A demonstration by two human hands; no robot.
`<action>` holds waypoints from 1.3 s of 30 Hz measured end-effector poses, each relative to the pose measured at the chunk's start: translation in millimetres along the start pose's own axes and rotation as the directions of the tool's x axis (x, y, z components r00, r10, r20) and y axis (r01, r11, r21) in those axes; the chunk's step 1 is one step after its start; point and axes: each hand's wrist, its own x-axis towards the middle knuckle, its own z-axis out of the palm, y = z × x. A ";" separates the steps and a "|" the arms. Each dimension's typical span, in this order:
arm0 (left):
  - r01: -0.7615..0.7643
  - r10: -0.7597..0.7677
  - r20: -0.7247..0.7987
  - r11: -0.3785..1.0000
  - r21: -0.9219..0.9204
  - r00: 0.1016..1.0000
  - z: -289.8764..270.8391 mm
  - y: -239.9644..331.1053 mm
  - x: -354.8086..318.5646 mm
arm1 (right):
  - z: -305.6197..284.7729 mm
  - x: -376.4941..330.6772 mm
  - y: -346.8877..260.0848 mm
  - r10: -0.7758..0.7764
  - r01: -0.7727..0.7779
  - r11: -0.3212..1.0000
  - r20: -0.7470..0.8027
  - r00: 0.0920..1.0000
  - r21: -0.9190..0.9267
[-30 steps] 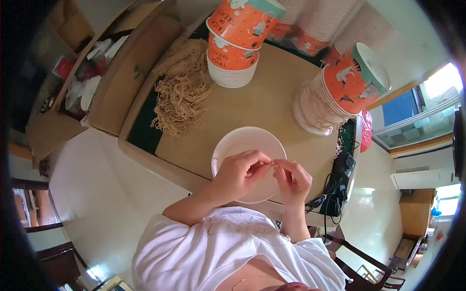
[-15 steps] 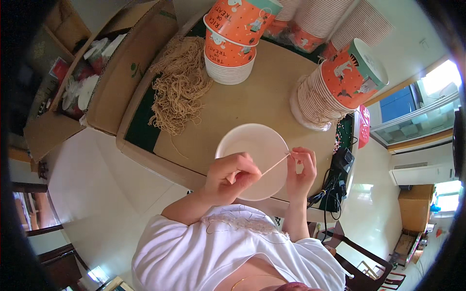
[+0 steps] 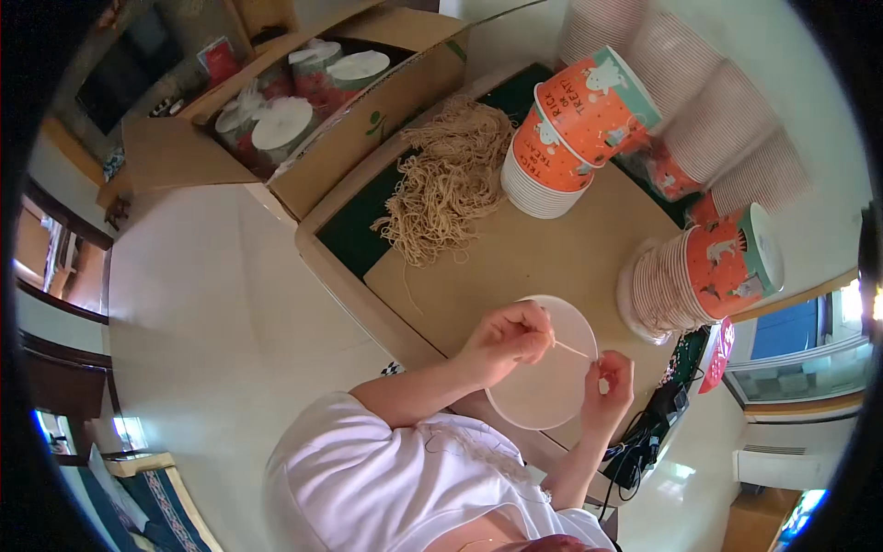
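Observation:
A round white lid (image 3: pixel 544 386) lies on the brown table (image 3: pixel 552 258) in front of me. My left hand (image 3: pixel 508 337) rests over its left edge, fingers pinched on one end of a thin beige string (image 3: pixel 573 350). My right hand (image 3: pixel 609 383) is at the lid's right rim, fingers pinched on the other end. The string runs taut between the two hands, just above the lid.
A heap of beige strings (image 3: pixel 443 184) lies on the far left of the table. Stacks of orange paper cups (image 3: pixel 572 129) and a tilted stack (image 3: pixel 699 276) stand behind and right. An open cardboard box (image 3: pixel 303 110) holds lidded cups. Cables (image 3: pixel 644 432) hang at the table's right.
My hands have drawn apart over the lid, pulling the string out between them. The view has shifted, so the table and lid sit lower right.

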 end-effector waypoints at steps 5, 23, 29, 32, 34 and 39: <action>0.365 -0.302 -0.219 0.855 0.368 0.928 8.0 27.7 16.2 | -2.6 11.3 -3.5 -0.060 0.084 0.974 0.116 0.991 -0.212; 0.620 -0.354 -0.510 0.425 0.659 0.784 -93.2 34.9 29.6 | 15.4 35.9 39.6 0.196 -0.255 0.920 0.215 0.957 0.297; 0.779 -0.538 -0.565 0.392 0.489 0.625 -86.9 28.6 32.9 | 16.9 50.8 42.5 0.457 -0.554 0.770 0.332 0.825 0.316; 0.789 -0.581 -0.550 0.317 0.526 0.600 -78.8 32.2 34.8 | 5.8 56.5 52.4 0.345 -0.542 0.798 0.538 0.769 0.263; 0.705 -0.545 -0.479 0.349 0.618 0.689 -93.7 21.2 27.5 | 6.9 58.5 48.1 0.351 -0.503 0.850 0.542 0.763 0.157; 0.733 -0.522 -0.554 0.230 0.641 0.648 -99.4 17.5 23.0 | 8.1 59.7 69.7 0.298 -0.420 0.904 0.586 0.753 0.081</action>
